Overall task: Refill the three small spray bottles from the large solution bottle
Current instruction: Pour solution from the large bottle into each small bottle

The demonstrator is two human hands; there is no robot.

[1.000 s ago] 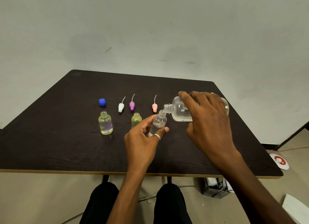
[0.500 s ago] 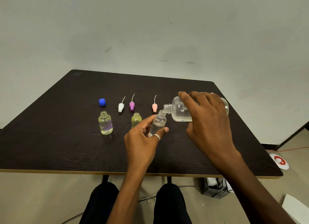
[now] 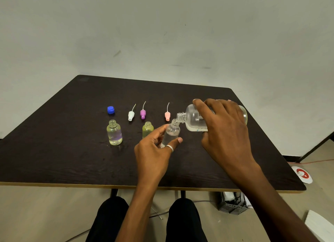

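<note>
Large solution bottle (image 3: pixel 194 119): we see it tipped almost onto its side, long axis near horizontal, neck pointing left and slightly down; clear liquid pools along its lower wall.
Right hand (image 3: pixel 223 128): we see it wrapped over the top of the large solution bottle, fingers curled round the body, carrying it clear of the counter (image 3: pixel 54 151).
Held small bottle (image 3: pixel 171 133): clear, uncapped, leaning with its mouth up and to the right, directly beneath the large bottle's mouth; whether the two rims touch we cannot tell. How much liquid it holds we cannot judge.
Left hand (image 3: pixel 155 151): we see it pinching the held small bottle between thumb and fingers, a ring (image 3: pixel 169 148) on one finger.
Left small bottle (image 3: pixel 114 132): upright on the counter, open, filled with pale clear liquid to about the shoulder.
Middle small bottle (image 3: pixel 147 129): upright, open, yellow-green in tint, partly hidden behind the left hand.
Spray tops: white (image 3: pixel 131 114), purple (image 3: pixel 143 113) and pink (image 3: pixel 167 115), lying in a row behind the small bottles, each dip tube pointing away from us.
Blue cap (image 3: pixel 110 109): resting alone behind the left small bottle.
</note>
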